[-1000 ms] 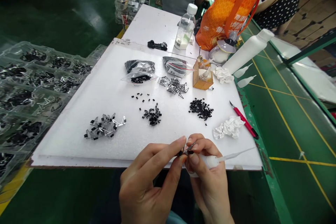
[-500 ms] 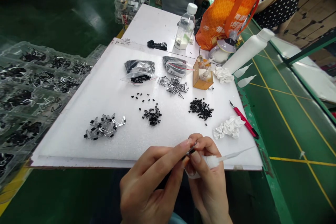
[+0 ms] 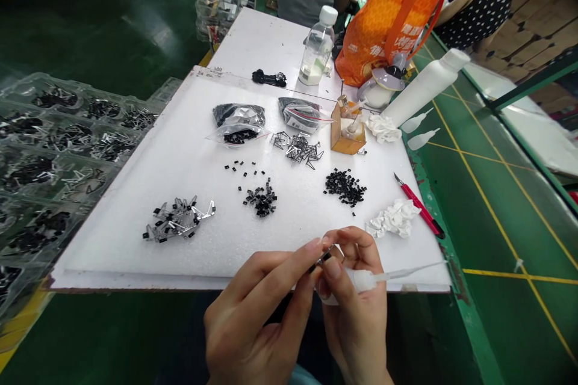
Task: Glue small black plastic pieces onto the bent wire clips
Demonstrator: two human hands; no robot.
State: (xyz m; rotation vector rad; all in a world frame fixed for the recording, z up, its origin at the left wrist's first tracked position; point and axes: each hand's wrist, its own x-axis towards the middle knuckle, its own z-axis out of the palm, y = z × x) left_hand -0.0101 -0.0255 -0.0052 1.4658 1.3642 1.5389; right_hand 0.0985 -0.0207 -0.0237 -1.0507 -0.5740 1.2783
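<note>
Foam board (image 3: 112,255), left hand (image 3: 248,319) facing right hand (image 3: 356,307)

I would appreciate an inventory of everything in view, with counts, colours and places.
foam board: one, white, centre.
zip bags: two, clear, far edge.
component heaps: two, black, mid-board.
metal clip pile: one, silver, mid-board.
mixed parts pile: one, black-silver, left.
box: one, amber, far right.
crumpled cloths: two, white, right.
craft knife: one, red, right.
squeeze bottle: one, white, far right.
water bottle: one, clear, far.
tote bag: one, orange, far right.
parts trays: several, clear, left.
dropper bottle: one, white, right hand.
left hand: pinching a small black part, foreground.
right hand: gripping the dropper bottle, foreground.
</note>
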